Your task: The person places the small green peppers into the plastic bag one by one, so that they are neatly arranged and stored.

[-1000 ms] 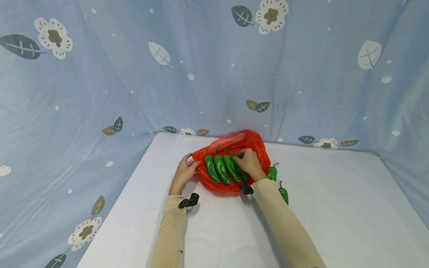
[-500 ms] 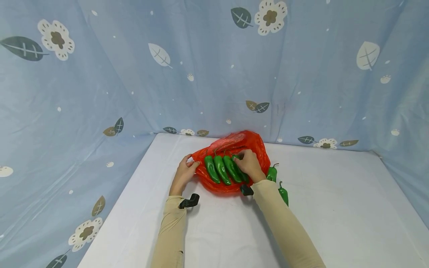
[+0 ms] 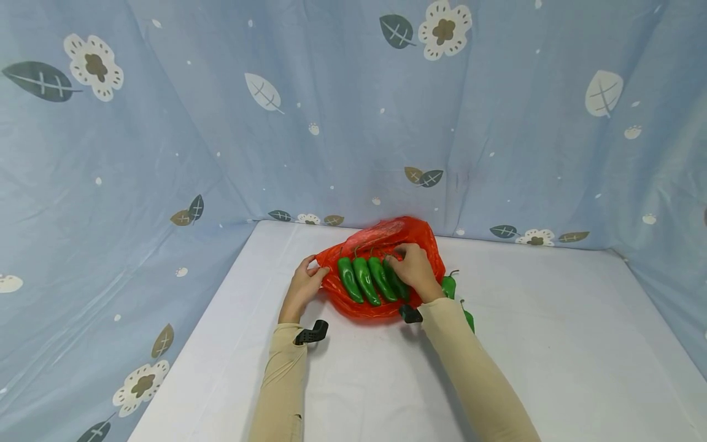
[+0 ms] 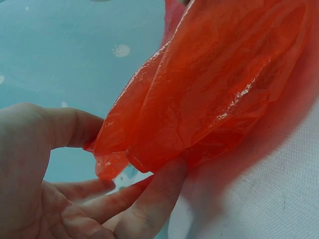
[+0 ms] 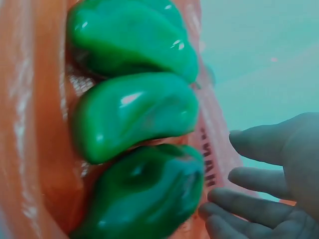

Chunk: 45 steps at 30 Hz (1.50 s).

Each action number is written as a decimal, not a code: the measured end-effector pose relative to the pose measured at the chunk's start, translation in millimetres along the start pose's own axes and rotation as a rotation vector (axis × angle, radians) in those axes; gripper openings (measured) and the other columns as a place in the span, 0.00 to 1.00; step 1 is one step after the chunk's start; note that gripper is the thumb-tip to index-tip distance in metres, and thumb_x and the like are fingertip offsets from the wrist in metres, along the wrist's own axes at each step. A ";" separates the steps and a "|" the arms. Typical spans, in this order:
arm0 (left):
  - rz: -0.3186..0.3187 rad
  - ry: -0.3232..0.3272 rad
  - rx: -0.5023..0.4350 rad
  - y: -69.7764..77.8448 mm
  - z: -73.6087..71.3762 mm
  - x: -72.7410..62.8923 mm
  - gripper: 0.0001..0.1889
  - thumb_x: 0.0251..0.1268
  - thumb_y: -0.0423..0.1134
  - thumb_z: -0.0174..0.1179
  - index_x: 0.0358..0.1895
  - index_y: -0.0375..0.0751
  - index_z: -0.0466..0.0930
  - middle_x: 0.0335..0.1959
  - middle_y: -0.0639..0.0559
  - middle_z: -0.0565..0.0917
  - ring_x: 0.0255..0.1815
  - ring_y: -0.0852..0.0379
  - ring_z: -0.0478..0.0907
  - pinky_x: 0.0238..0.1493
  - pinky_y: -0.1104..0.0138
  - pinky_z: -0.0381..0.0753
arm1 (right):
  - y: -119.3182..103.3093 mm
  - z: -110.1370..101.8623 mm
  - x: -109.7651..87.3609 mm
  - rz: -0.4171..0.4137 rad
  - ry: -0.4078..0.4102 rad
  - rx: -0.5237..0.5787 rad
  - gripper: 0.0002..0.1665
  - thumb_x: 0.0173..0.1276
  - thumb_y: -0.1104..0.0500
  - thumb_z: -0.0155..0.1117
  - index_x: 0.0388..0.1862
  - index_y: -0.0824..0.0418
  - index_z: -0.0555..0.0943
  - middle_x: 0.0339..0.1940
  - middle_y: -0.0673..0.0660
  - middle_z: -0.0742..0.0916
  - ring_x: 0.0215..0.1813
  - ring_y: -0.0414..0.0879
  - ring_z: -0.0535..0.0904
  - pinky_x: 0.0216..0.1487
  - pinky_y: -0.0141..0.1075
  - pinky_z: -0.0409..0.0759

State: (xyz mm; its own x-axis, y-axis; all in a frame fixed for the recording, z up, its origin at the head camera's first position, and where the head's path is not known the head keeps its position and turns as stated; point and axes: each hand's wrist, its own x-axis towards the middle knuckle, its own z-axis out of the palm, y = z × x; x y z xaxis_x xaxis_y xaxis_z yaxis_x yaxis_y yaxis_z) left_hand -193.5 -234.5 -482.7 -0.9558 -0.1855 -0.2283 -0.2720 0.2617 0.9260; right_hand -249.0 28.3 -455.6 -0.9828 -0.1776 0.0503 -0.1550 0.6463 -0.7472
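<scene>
In the head view a red plastic bag (image 3: 426, 236) lies spread at the back of the table, with several green peppers (image 3: 365, 279) side by side in it, stems toward the wall. My left hand (image 3: 303, 287) holds the bag's left edge; in the left wrist view its fingers (image 4: 162, 199) are at the rim of the red film. My right hand (image 3: 417, 270) is over the bag's right side, beside the rightmost pepper (image 3: 394, 282). The right wrist view shows that hand's fingers (image 5: 254, 204) loosely extended, with a small gap to the nearest pepper (image 5: 149, 194).
Two more green peppers, a rear one (image 3: 449, 285) and a nearer one (image 3: 469, 319), lie outside the bag, partly hidden by the right arm. The white table (image 3: 580, 337) meets a blue patterned cloth (image 3: 353, 123) behind and at the sides.
My right hand has let go of the rightmost pepper and moved slightly to the right. The left hand keeps its place on the bag.
</scene>
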 end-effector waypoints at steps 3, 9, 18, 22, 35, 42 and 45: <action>-0.001 0.000 0.000 -0.6 -0.1 0.3 0.36 0.76 0.45 0.55 0.82 0.43 0.55 0.74 0.34 0.74 0.65 0.41 0.81 0.66 0.53 0.81 | -4.3 -5.4 -3.4 -0.035 0.010 0.030 0.22 0.73 0.56 0.66 0.58 0.70 0.84 0.56 0.66 0.89 0.57 0.59 0.86 0.61 0.54 0.84; -0.004 0.002 0.010 -0.5 -0.3 1.0 0.36 0.77 0.45 0.55 0.82 0.42 0.54 0.73 0.33 0.74 0.65 0.41 0.81 0.66 0.53 0.81 | -14.7 -19.0 -14.6 -0.107 0.046 0.088 0.20 0.73 0.58 0.66 0.57 0.71 0.84 0.53 0.66 0.89 0.55 0.59 0.85 0.59 0.53 0.84; -0.003 0.006 0.019 0.0 0.9 -0.4 0.36 0.77 0.45 0.55 0.82 0.42 0.55 0.74 0.33 0.73 0.66 0.41 0.81 0.68 0.51 0.80 | -21.8 -37.4 -29.3 -0.173 0.110 0.107 0.17 0.74 0.57 0.66 0.54 0.68 0.86 0.50 0.64 0.91 0.52 0.58 0.87 0.58 0.53 0.84; -0.005 0.008 0.030 0.2 1.3 0.1 0.36 0.76 0.46 0.55 0.82 0.43 0.55 0.74 0.33 0.74 0.65 0.41 0.81 0.67 0.51 0.80 | -23.9 -45.3 -36.2 -0.173 0.133 0.115 0.17 0.74 0.57 0.66 0.54 0.68 0.86 0.49 0.65 0.91 0.51 0.58 0.86 0.57 0.53 0.84; 0.000 0.003 0.037 -0.2 0.4 1.2 0.36 0.77 0.47 0.55 0.82 0.42 0.54 0.74 0.33 0.73 0.66 0.40 0.80 0.67 0.50 0.80 | -15.2 -62.7 -55.2 -0.174 0.174 0.121 0.19 0.75 0.56 0.65 0.55 0.69 0.85 0.51 0.66 0.90 0.53 0.59 0.86 0.57 0.55 0.85; 0.005 0.007 0.047 -1.1 0.4 2.5 0.36 0.77 0.47 0.54 0.82 0.41 0.54 0.74 0.33 0.73 0.65 0.41 0.81 0.66 0.51 0.81 | -13.3 -71.4 -63.5 -0.163 0.183 0.127 0.20 0.76 0.56 0.64 0.57 0.69 0.85 0.52 0.66 0.90 0.54 0.60 0.86 0.58 0.56 0.85; -0.006 0.006 0.042 -0.6 0.1 2.5 0.37 0.76 0.47 0.54 0.82 0.42 0.54 0.74 0.33 0.73 0.65 0.41 0.81 0.67 0.51 0.81 | -13.1 -75.2 -67.2 -0.157 0.192 0.130 0.19 0.76 0.57 0.64 0.56 0.69 0.85 0.52 0.66 0.90 0.53 0.60 0.86 0.57 0.56 0.86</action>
State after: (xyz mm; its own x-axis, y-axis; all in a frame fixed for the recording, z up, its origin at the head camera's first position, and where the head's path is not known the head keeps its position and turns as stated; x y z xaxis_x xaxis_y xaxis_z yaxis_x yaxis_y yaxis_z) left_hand -195.8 -235.1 -483.9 -0.9536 -0.1926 -0.2314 -0.2818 0.3007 0.9111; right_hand -188.4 87.6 -399.3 -0.9508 -0.1157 0.2873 -0.3045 0.5188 -0.7988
